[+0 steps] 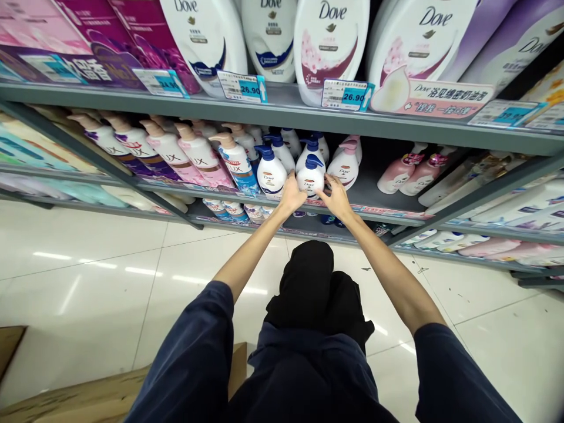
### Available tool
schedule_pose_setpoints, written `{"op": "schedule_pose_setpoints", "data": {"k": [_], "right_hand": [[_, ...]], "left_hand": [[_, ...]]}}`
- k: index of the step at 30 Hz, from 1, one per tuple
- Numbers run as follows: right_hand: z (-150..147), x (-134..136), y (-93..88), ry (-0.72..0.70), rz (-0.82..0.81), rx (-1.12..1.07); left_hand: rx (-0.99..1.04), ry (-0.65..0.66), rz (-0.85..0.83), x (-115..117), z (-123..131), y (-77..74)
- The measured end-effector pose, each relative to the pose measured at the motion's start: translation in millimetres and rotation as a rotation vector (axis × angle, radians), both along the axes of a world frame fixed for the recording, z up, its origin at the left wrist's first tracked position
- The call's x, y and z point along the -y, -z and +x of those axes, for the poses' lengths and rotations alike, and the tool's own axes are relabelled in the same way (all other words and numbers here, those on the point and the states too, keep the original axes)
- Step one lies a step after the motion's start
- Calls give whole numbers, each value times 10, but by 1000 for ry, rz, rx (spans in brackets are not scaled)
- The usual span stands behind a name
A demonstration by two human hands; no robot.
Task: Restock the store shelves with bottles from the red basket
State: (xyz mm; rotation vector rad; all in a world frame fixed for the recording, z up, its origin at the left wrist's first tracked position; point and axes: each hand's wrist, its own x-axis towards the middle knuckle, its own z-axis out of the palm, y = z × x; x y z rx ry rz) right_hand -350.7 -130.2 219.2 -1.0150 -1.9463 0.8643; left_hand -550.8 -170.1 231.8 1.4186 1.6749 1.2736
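Head-worn view looks forward and down, close to Dove bottles [311, 179].

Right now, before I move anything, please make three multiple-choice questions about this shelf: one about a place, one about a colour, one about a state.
1. Where does the white bottle between the left hand and the right hand stand?
A. On the floor
B. On a shelf
C. In a box

2. What colour is its pump?
A. Red
B. Blue
C. Yellow

3. How are the two hands placed?
A. Both hang down
B. Only one is raised
C. Both are raised at the bottle

Answers:
1. B, it stands under the big Dove packs.
2. B, the pump top shows blue.
3. C, both reach up to it.
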Motion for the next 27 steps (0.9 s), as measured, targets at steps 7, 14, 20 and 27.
{"op": "schedule_pose_setpoints", "data": {"k": [7, 14, 20, 27], "right_hand": [[-83, -73, 2, 44, 34, 42], [-121, -129, -9, 14, 14, 115], [-136, -107, 17, 7, 19, 79], [-103, -118, -5, -10, 19, 69]], "left_hand": [[-12, -9, -24, -50, 148, -166], [95, -15, -14, -145, 103, -102], [131, -50, -17, -203, 116, 4], [108, -30, -4, -216, 101, -15]]}}
